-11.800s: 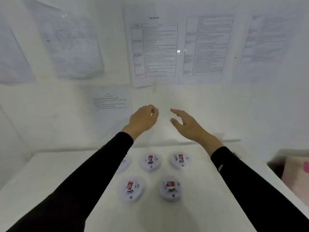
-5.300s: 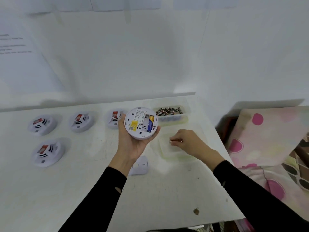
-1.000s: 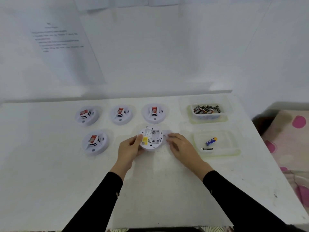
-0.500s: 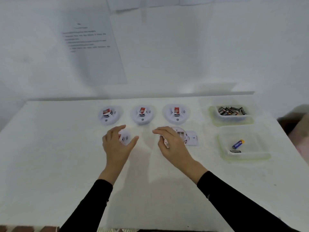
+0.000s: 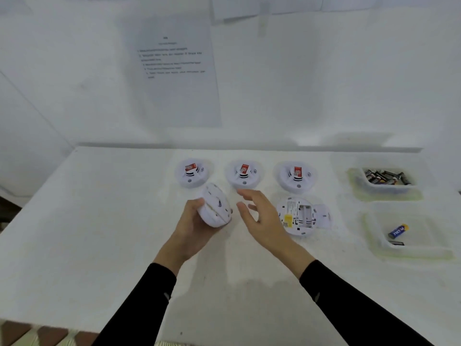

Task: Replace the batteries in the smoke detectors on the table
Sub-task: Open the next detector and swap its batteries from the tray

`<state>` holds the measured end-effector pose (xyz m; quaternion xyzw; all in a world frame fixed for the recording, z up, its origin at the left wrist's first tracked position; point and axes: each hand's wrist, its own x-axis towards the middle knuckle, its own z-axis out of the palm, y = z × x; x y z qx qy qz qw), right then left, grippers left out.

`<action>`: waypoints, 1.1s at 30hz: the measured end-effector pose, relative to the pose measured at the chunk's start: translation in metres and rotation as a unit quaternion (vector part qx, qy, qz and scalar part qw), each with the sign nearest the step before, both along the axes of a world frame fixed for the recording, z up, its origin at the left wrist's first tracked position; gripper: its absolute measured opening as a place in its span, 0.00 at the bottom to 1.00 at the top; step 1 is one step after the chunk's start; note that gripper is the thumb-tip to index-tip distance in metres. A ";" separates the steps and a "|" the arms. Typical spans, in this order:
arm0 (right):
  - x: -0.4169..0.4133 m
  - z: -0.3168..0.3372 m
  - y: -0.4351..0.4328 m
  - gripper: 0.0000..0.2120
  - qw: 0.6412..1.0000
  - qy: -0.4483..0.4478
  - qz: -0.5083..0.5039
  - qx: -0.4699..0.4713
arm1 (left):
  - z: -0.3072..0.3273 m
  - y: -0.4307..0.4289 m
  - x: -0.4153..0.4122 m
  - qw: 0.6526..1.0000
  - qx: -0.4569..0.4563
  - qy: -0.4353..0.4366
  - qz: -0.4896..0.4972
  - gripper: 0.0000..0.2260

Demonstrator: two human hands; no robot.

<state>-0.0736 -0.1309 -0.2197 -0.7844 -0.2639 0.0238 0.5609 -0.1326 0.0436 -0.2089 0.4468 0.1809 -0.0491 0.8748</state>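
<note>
The left hand (image 5: 193,226) is clasped around a smoke detector (image 5: 215,205), thumb on its near rim and palm cupping it from below, the unit lifted off the table (image 5: 99,221) and tipped on edge. Just to the right of that grip the right hand (image 5: 259,216) hangs open and empty, fingers spread toward the held unit, not touching it. Past the open hand lies an opened detector (image 5: 296,216) on its face, battery bay bare, with its cover (image 5: 323,216) beside it. Beyond the grip three untouched detectors (image 5: 243,174) sit in a row, face up. Furthest right are a tub of batteries (image 5: 385,179) and, nearer, a tray (image 5: 409,248) holding one blue battery (image 5: 398,231). The job looks barely begun: one unit emptied but not refilled, a second only now in hand, three waiting, and no fresh cell fitted anywhere yet
</note>
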 end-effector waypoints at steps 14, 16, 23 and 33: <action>0.000 0.047 -0.085 0.32 0.989 -0.090 -0.097 -0.059 | 0.026 -0.115 0.040 0.991 -0.110 -0.049 -0.064 0.32; 0.004 0.052 -0.104 0.33 0.986 -0.104 -0.107 -0.073 | 0.030 -0.132 0.046 0.988 -0.117 -0.047 -0.086 0.30; 0.021 0.064 -0.167 0.31 0.975 -0.164 -0.088 -0.120 | 0.037 -0.191 0.062 0.985 -0.130 -0.035 -0.108 0.31; 0.025 0.072 -0.223 0.31 0.982 -0.171 -0.057 -0.064 | 0.036 -0.234 0.075 0.987 -0.128 -0.040 -0.089 0.28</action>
